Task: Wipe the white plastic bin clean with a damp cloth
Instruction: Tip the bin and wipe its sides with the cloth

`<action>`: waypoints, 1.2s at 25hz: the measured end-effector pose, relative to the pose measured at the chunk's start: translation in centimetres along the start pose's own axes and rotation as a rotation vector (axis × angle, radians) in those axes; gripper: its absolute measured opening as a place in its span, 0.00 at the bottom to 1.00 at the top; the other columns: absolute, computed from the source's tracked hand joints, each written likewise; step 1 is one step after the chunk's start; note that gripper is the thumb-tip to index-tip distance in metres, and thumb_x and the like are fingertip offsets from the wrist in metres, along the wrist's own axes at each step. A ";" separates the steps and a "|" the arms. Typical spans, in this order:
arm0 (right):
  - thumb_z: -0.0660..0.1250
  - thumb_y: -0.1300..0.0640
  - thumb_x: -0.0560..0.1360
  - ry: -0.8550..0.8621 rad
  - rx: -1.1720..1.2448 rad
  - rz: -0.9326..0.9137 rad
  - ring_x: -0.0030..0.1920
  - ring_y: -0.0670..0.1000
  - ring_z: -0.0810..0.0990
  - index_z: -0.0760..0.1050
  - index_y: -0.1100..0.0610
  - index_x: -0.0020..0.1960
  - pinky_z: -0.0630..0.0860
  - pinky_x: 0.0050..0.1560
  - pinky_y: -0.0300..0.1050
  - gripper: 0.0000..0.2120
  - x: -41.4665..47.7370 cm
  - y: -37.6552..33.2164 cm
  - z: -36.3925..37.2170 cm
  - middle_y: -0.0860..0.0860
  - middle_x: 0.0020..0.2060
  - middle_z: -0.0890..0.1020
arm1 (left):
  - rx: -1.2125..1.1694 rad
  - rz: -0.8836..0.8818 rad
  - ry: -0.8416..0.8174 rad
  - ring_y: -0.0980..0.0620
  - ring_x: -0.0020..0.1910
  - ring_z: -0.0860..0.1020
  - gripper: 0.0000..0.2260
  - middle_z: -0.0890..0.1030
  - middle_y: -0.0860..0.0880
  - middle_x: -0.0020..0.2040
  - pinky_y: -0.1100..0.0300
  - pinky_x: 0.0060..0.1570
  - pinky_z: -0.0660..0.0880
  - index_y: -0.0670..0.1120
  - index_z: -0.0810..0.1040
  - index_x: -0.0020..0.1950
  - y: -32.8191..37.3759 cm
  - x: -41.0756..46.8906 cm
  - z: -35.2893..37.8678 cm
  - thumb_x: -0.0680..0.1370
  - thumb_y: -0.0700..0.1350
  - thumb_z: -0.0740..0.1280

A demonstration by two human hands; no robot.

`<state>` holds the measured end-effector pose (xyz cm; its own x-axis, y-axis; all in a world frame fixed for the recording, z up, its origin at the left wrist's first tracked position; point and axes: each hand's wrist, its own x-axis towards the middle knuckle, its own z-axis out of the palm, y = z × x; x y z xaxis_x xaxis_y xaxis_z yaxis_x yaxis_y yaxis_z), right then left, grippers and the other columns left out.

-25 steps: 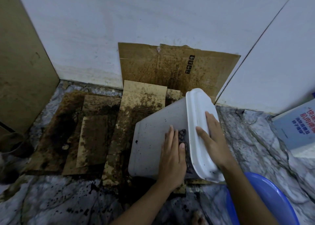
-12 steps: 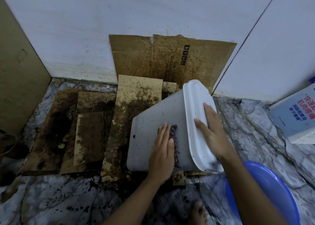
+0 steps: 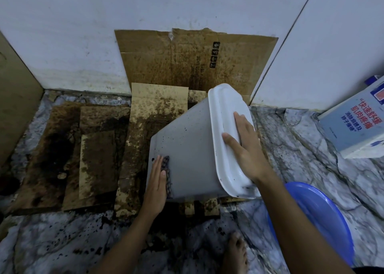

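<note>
The white plastic bin [image 3: 187,145] lies on its side on stained cardboard, its lidded top [image 3: 228,140] facing right and its base to the left. Dark specks dot its upper wall. My left hand [image 3: 156,184] lies flat on the bin's wall near the base end, pressing a dark checked cloth [image 3: 168,176] against it; only the cloth's edge shows beside my fingers. My right hand [image 3: 245,147] rests flat over the lid rim, fingers spread, holding the bin steady.
Dirty cardboard sheets [image 3: 99,161] cover the floor to the left, and another [image 3: 187,61] leans on the white wall. A blue plastic basin [image 3: 318,217] sits at the lower right, a printed box [image 3: 357,126] at the far right. My bare foot [image 3: 235,253] stands on the marble floor.
My left hand has slid the cloth along the bin's wall from beside the lid towards the base end. The right hand has stayed on the lid.
</note>
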<state>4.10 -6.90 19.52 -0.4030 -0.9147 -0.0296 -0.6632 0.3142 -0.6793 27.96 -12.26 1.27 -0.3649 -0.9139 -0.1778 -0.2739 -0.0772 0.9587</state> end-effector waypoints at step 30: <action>0.54 0.26 0.73 -0.011 0.104 0.049 0.81 0.44 0.47 0.46 0.30 0.78 0.50 0.78 0.65 0.36 -0.4 1.0 -1.0 0.35 0.80 0.49 | 0.140 0.219 -0.083 0.67 0.79 0.42 0.24 0.48 0.66 0.81 0.59 0.77 0.48 0.62 0.50 0.81 9.7 -0.7 4.9 0.85 0.60 0.46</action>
<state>2.97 -5.94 19.54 -0.4266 -0.9015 -0.0723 -0.5737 0.3316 -0.7489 21.23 -10.43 9.66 -0.4990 -0.8666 0.0073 -0.2990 0.1800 0.9371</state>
